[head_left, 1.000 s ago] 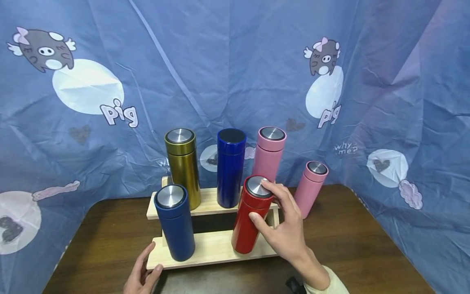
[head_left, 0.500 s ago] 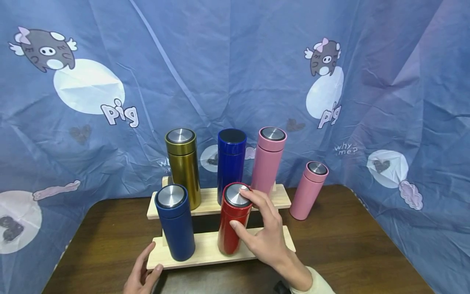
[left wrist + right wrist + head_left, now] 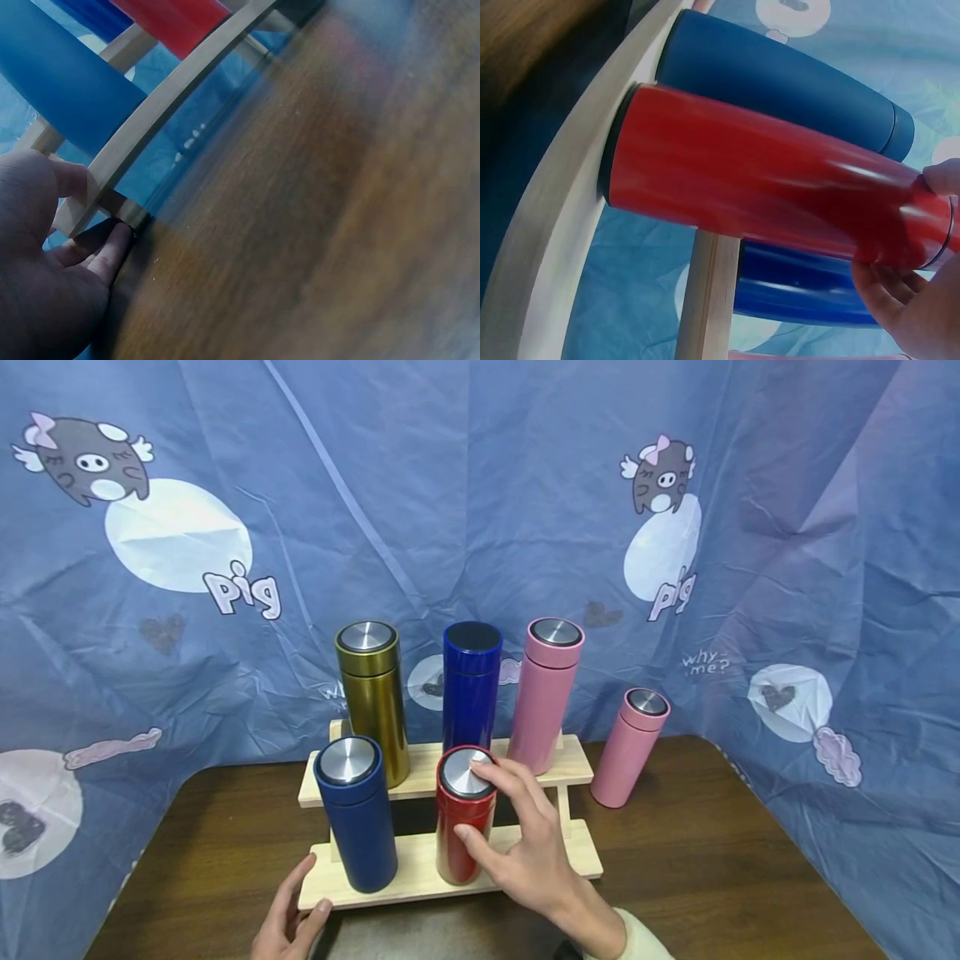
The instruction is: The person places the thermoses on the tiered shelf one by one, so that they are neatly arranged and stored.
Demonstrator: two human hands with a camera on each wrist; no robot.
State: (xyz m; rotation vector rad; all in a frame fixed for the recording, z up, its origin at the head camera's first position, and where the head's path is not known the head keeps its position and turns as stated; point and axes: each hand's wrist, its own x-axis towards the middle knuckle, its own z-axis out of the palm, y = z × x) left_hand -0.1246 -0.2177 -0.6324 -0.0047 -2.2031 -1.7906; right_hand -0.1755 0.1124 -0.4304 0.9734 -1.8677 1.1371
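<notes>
A red thermos with a silver lid top stands on the lower board of a two-tier wooden rack. My right hand grips it near the top, thumb on the near side and a fingertip on the lid. In the right wrist view, other fingers wrap its far side. My left hand holds the rack's lower left end between thumb and fingers; in the left wrist view its thumb lies by the board. Left of the red thermos stands a matte navy thermos.
Along the upper board stand a gold thermos, a glossy blue thermos and a pink thermos. A shorter pink thermos stands on the brown table, right of the rack. A blue curtain hangs behind.
My right hand has moved left with the red thermos along the lower board, closer to the navy thermos. The left hand has stayed at the rack's end.
</notes>
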